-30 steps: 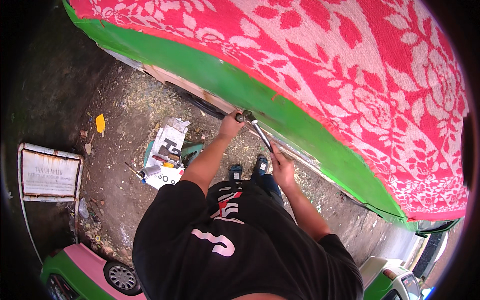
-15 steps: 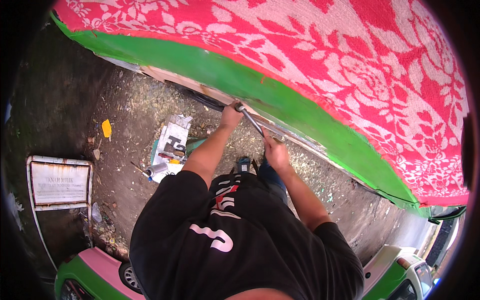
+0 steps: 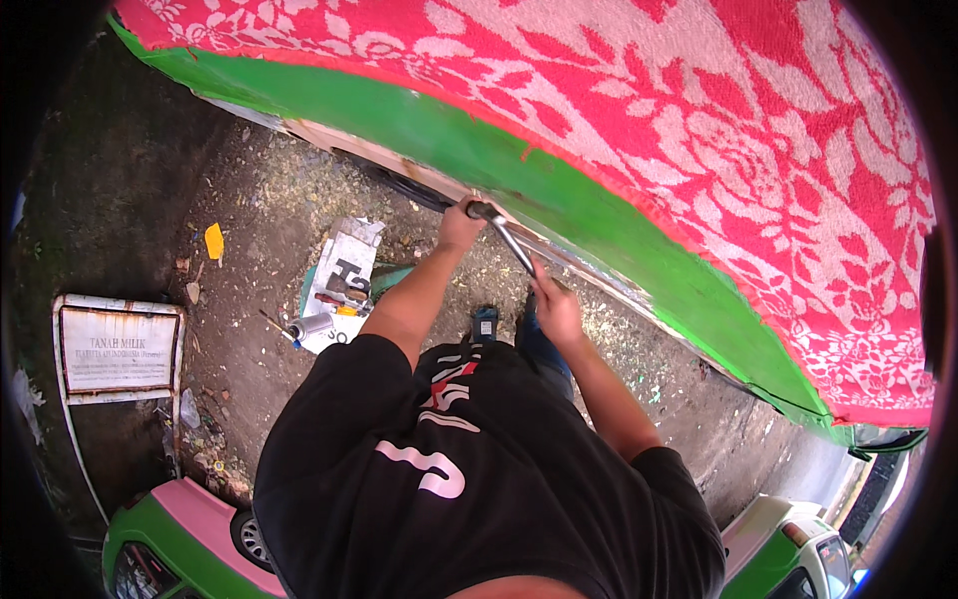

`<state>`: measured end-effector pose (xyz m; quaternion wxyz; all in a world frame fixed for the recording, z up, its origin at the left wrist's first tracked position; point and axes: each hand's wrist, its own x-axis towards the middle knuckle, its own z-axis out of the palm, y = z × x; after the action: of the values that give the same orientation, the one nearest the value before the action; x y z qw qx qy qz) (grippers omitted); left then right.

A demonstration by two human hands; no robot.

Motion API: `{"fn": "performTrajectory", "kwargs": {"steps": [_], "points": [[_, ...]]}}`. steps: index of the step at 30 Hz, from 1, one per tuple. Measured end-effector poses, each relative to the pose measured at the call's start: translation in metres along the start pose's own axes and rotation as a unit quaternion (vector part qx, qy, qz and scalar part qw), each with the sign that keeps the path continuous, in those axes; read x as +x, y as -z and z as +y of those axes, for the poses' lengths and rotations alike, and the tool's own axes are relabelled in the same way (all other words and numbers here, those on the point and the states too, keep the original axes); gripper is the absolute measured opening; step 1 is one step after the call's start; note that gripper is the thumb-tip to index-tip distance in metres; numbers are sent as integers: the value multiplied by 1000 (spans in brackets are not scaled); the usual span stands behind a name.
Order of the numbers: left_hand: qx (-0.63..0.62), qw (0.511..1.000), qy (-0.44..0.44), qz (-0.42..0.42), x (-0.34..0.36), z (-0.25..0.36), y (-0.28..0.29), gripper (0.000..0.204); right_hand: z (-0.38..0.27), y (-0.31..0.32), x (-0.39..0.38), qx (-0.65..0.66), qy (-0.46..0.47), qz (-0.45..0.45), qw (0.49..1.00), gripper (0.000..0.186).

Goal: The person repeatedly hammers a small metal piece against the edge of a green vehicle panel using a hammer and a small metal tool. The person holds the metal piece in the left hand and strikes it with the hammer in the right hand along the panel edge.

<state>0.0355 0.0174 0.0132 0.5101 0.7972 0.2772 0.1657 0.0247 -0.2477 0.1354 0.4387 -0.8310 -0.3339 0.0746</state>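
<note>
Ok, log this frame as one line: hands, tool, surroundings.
left hand: grips head end of long metal wrench | right hand: holds its handle end | at: green-painted vehicle edge | ground: tools on white paper

The left hand (image 3: 461,226) grips the head of a long metal wrench (image 3: 504,238) at the lower edge of a green body panel (image 3: 559,195). The right hand (image 3: 555,309) holds the handle end, lower down. A red and white floral cloth (image 3: 718,130) covers the panel above. On the dirt ground (image 3: 249,200) to the left lies a paper sheet (image 3: 341,285) with small tools on it (too small to tell apart), and a white framed sign (image 3: 115,349) lies further left.
</note>
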Motion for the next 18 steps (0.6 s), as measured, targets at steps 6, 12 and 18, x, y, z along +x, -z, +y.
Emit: {"fn": "performTrajectory", "kwargs": {"steps": [6, 12, 18], "points": [[4, 1000, 21, 8, 4, 1, -2, 39, -6, 8, 15, 15, 21, 15, 1000, 40], [-51, 998, 34, 11, -4, -6, -1, 39, 7, -4, 19, -53, -31, -30, 998, 42], [-68, 997, -24, -7, 6, -5, 3, 29, -10, 8, 20, -13, 15, -10, 1000, 42]]}}
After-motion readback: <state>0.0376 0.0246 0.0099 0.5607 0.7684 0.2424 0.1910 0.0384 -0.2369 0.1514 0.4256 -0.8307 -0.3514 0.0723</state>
